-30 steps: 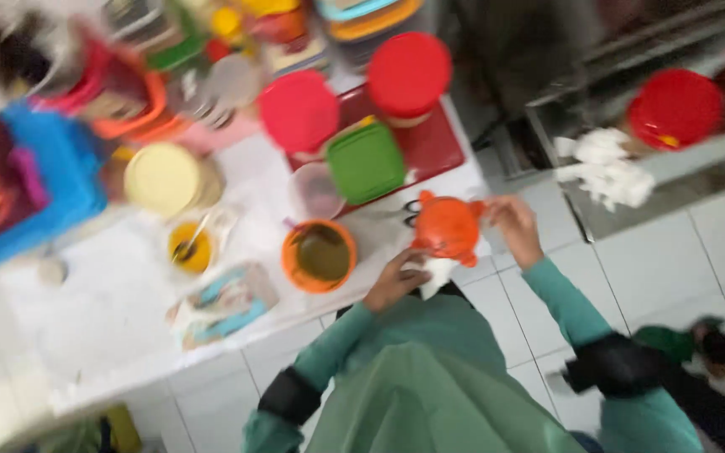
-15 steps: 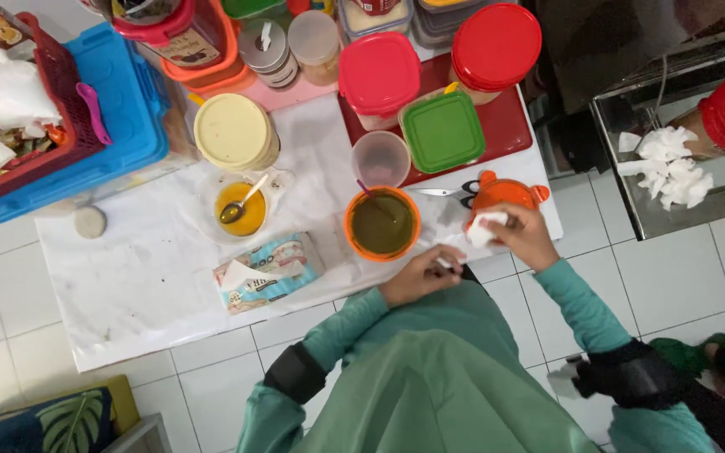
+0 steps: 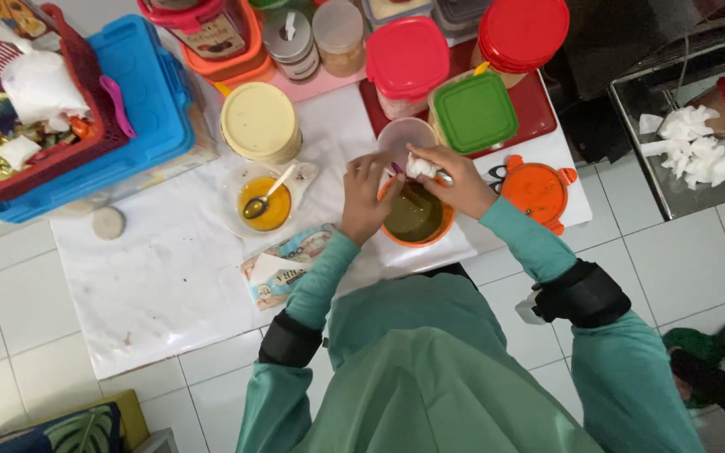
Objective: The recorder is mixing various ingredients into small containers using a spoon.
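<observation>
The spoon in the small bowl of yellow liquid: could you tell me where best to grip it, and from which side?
Grip the spoon by its pale handle end, which sticks up and out past the rim of the small bowl toward the upper right. Come from above on that side; its scoop end lies in the yellow liquid and would be messy.

This looks like a home food-preparation corner set up on a white tiled floor [image 3: 60, 327], probably in or near a kitchen. A white cloth [image 3: 161, 277] is spread over the tiles, crowded with lidded plastic food containers [image 3: 407, 59], jars [image 3: 289, 42], a bowl of yellow liquid [image 3: 263, 203] with a spoon, and stacked plastic baskets [image 3: 140, 92].
</observation>
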